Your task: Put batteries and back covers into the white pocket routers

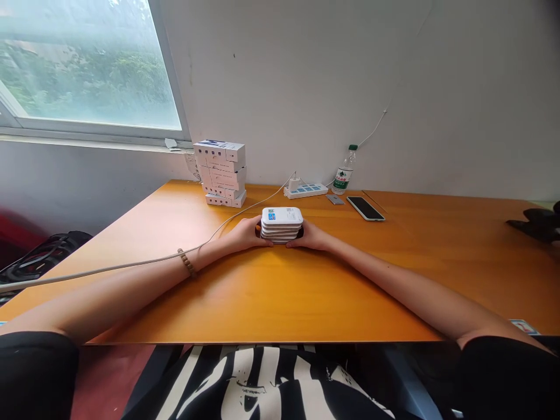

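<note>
Nearer to the person than the power strip, and a little to its left, a stack of white devices is held between two bare hands above or on the tabletop; I cannot tell whether its underside touches the wood. The left hand grips one end and the right hand the other, fingers curled around the ends with the thumbs low at the near side (the remaining fingers are mostly hidden). The top device lies flat, a blue label on its upper face, and the layers below look slightly uneven.

Well to the left of the power strip, white boxes are piled up. A white charger stands in the strip's left part, and a white cable runs from there leftward, across the left forearm near a beaded bracelet. Just right of the strip stands a green-capped bottle; close to the strip's right end lies a small grey card, and farther right a phone, screen up.
</note>
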Motion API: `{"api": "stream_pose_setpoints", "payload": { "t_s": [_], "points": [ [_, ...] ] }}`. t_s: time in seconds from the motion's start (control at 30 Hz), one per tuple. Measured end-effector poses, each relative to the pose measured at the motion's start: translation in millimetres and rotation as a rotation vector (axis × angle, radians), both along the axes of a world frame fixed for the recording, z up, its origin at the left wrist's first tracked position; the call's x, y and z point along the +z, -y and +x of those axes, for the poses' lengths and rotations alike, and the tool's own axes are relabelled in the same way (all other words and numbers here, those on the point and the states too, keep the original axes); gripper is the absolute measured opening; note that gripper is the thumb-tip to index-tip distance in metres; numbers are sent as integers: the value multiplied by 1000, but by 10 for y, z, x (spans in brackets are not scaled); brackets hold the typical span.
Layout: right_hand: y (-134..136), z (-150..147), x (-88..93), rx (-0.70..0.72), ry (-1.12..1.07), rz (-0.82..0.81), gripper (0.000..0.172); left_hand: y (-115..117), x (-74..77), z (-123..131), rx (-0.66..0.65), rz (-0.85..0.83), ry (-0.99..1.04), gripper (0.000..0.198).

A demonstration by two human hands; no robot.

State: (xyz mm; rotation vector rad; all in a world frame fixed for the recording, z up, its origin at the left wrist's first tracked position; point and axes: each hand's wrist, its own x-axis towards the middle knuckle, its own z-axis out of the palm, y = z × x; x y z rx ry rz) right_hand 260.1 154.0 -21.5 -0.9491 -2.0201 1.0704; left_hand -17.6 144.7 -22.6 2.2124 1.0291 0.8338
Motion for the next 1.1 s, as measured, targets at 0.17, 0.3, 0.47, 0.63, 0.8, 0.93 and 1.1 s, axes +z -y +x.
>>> {"api": "stream_pose_setpoints", "payload": {
  "t_s": [0.17, 0.3, 0.47, 0.63, 0.8, 0.93, 1.1],
  "points": [
    [-129, 27, -12, -30, -3, -18, 90, -238, -18, 66, -17, 19, 3, 76],
    [-137, 19, -10, -42, 40, -24, 92, -310, -43, 51, -55, 20, -6, 79],
    [-160, 254, 127, 109, 177, 9, 85, -309, 27, -92, -164, 21, -63, 92],
    [-347, 739, 153, -149, 564, 271, 55, -392, 105, -259, -293, 72, -214, 60],
    [-490, 760, -19, -283, 679, 353, 42, -564, 83, -371, -96, 108, -306, 44],
    [-477, 637, -83, -253, 722, 378, 44, -614, 49, -420, 29, 148, -368, 47],
    [-449, 635, -66, -229, 715, 392, 44, -586, -34, -359, 81, 205, -435, 47]
  ]
}}
